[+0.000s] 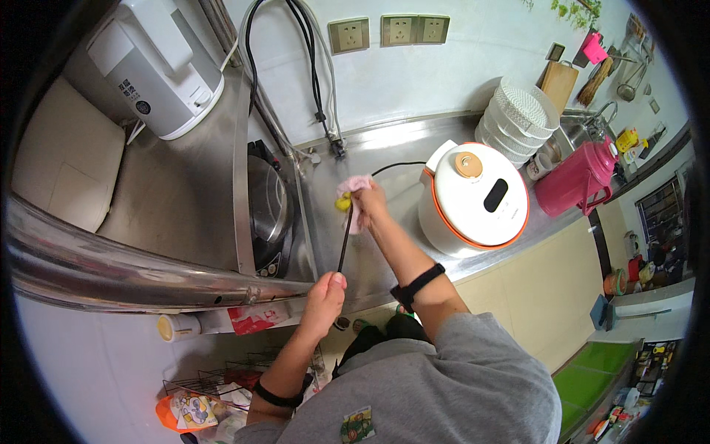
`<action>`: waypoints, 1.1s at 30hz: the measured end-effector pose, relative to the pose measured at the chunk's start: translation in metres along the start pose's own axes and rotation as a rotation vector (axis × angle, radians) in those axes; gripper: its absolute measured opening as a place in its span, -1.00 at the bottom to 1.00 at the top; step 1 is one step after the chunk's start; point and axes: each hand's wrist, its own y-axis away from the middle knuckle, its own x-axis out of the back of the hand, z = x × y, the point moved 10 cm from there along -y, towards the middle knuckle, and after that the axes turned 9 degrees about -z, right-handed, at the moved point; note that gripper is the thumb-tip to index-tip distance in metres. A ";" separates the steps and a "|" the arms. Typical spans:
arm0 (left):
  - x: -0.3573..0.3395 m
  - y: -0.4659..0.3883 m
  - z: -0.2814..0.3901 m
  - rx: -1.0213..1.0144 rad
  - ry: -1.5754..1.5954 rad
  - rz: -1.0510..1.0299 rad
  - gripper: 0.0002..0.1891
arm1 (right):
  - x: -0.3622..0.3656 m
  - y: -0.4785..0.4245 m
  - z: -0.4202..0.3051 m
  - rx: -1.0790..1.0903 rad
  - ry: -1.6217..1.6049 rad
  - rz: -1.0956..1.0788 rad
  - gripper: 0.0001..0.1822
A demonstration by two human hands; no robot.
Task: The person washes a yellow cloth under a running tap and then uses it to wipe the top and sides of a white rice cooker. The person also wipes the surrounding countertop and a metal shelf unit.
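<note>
My left hand [323, 302] grips a black power cord [345, 244] near the counter's front edge. Farther up the same cord, my right hand [370, 202] holds a pink cloth [356, 184] with a yellow patch around it. Beyond the cloth a stretch of black cord runs right to a white rice cooker [480, 194] with an orange rim and closed lid. The cord's end at my left hand is hidden. Steel counter [388, 139] lies under the cloth and the cooker.
An induction cooker with a lidded pan [270, 200] sits left, below a steel shelf bearing a white electric kettle [161, 72]. Stacked white baskets [518, 119] and a pink thermos flask [577, 175] stand right. Wall sockets [349, 35] and hanging cables [313, 66] are at the back.
</note>
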 end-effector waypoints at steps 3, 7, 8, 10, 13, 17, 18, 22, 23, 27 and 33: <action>0.005 0.004 0.001 0.003 0.010 0.023 -0.72 | 0.008 -0.033 -0.010 0.037 0.028 0.085 -0.71; -0.007 0.010 0.006 0.033 0.073 -0.024 -0.72 | 0.081 -0.085 -0.044 0.315 -0.008 0.263 -0.76; -0.007 0.015 0.004 0.052 0.099 -0.029 -0.72 | 0.086 -0.084 -0.049 0.315 0.018 0.302 -0.76; -0.011 0.014 0.007 0.026 0.134 -0.042 -0.71 | 0.112 -0.085 -0.055 0.334 -0.165 0.430 -0.70; -0.014 0.006 0.019 -0.031 0.228 -0.038 -0.71 | 0.134 -0.079 -0.059 0.378 -0.270 0.479 -0.65; -0.008 -0.007 0.047 -0.189 0.246 -0.004 -0.68 | 0.100 -0.039 -0.052 0.331 -0.202 0.235 -0.56; 0.001 -0.007 0.044 -0.211 0.261 0.020 -0.64 | 0.067 -0.011 -0.044 0.245 -0.274 0.156 -0.55; -0.014 -0.013 0.059 -0.251 0.317 0.088 -0.60 | 0.000 0.092 -0.086 0.059 -0.557 -0.221 -0.48; -0.018 -0.017 0.059 -0.234 0.318 0.075 -0.60 | -0.016 0.115 -0.103 0.042 -0.575 -0.295 -0.45; -0.033 -0.039 0.071 -0.249 0.300 -0.007 -0.62 | -0.004 0.151 -0.153 0.035 -0.552 -0.396 -0.43; -0.042 -0.078 0.079 -0.192 0.327 0.068 -0.61 | 0.012 0.167 -0.234 -0.070 -0.322 -0.548 -0.41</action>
